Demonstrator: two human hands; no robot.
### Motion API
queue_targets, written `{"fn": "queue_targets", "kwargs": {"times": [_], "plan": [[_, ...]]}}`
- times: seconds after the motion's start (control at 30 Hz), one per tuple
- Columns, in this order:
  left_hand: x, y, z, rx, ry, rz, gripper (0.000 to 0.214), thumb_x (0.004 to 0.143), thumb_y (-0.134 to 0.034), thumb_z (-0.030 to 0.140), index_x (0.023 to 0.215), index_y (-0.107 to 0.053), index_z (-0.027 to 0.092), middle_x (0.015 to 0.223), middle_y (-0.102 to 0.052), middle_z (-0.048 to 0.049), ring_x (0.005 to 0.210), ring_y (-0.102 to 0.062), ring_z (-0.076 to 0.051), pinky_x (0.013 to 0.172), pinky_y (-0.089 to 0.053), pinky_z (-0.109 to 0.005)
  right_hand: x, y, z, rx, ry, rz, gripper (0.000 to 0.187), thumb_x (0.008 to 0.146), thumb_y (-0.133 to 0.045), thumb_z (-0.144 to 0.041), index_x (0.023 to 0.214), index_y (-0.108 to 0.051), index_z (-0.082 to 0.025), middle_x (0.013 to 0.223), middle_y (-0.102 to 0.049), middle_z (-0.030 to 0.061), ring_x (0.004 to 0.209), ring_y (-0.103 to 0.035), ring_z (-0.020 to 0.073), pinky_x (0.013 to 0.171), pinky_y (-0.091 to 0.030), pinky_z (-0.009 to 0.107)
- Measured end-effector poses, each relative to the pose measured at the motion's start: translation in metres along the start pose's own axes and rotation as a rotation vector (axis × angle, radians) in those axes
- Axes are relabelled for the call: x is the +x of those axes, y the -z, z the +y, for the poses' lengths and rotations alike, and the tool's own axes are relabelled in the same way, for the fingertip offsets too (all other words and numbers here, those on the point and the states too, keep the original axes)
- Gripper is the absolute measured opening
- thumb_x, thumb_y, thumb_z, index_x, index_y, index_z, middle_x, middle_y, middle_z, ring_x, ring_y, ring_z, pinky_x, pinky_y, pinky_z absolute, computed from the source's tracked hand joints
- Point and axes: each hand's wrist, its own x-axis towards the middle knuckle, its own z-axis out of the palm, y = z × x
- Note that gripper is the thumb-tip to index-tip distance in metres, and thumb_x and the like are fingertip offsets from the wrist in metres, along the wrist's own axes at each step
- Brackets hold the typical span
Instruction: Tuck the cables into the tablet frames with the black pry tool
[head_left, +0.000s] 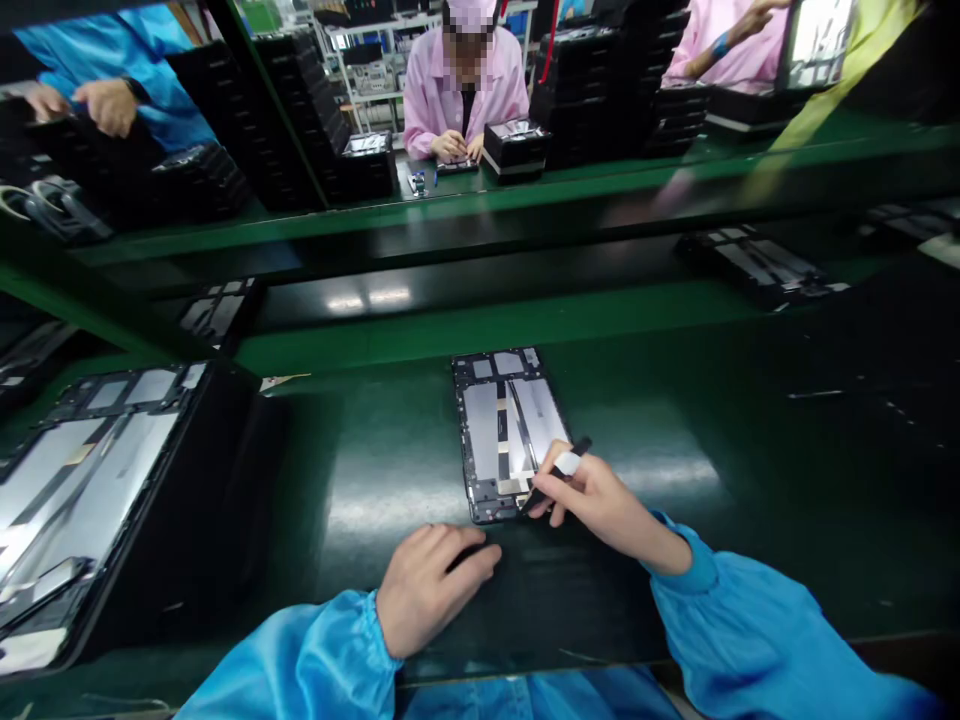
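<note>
Dark green, the bench (390, 385) carried an opened tablet (481, 430), long axis running fore-and-aft, far end veering slightly left. Nearer was the right hand (596, 490), pinching a black tool (581, 446) over the tablet's near right corner; the left hand (433, 582), loosely curled, nothing visible in it, lay just short of the near edge.

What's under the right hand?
Under the right hand is the near right part of the opened device, with a black tool held over it. The device surface directly beneath the hand is hidden.
</note>
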Motion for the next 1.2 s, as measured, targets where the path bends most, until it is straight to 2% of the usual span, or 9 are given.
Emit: {"fn": "queue_targets", "kwargs": {"times": [0.07,0.23,0.5,0.67,1.2], "plan": [[0.006,-0.001,-0.009,0.059,0.0,0.028,0.021,0.098,-0.052,0.017,0.117,-0.061,0.017,0.106,-0.067,-0.0057,0.087,-0.058,-0.016,0.072,-0.044,-0.029,0.015,0.0,-0.006,-0.021,-0.046,-0.046,0.031,0.083,-0.066,-0.047,0.08,-0.051,-0.02,0.063,-0.065,0.0,0.063,-0.072,0.0197,0.046,-0.054,0.023],[0.009,-0.003,-0.019,0.125,-0.029,-0.021,0.027,0.1,-0.044,0.012,0.122,-0.06,0.017,0.112,-0.067,-0.0071,0.091,-0.059,-0.018,0.072,-0.046,-0.03,0.034,-0.004,-0.004,-0.05,-0.099,-0.085,0.029,0.082,-0.065,-0.045,0.081,-0.049,-0.02,0.059,-0.065,-0.001,0.06,-0.073,0.0194,0.041,-0.052,0.021],[0.007,-0.004,-0.021,0.005,0.022,0.075,0.019,0.096,-0.056,0.016,0.113,-0.063,0.017,0.108,-0.07,-0.0043,0.089,-0.061,-0.015,0.075,-0.048,-0.028,0.04,-0.006,-0.012,-0.111,-0.175,-0.176,0.025,0.083,-0.064,-0.041,0.082,-0.05,-0.019,0.057,-0.066,-0.001,0.054,-0.07,0.017,0.041,-0.05,0.02],[0.005,-0.006,-0.021,-0.006,0.03,0.059,0.02,0.096,-0.056,0.015,0.115,-0.063,0.016,0.11,-0.07,-0.0051,0.092,-0.061,-0.016,0.076,-0.048,-0.029,0.044,-0.007,-0.007,-0.106,-0.194,-0.217,0.026,0.081,-0.066,-0.041,0.082,-0.052,-0.019,0.059,-0.066,-0.0008,0.055,-0.069,0.0168,0.042,-0.051,0.021],[0.003,-0.008,-0.023,0.008,0.021,0.043,0.021,0.097,-0.054,0.017,0.117,-0.062,0.016,0.111,-0.069,-0.0061,0.095,-0.06,-0.018,0.079,-0.049,-0.03,0.043,-0.008,-0.004,-0.106,-0.194,-0.203,0.023,0.081,-0.065,-0.038,0.082,-0.053,-0.018,0.06,-0.066,0.0007,0.052,-0.068,0.0146,0.042,-0.052,0.02]]}}
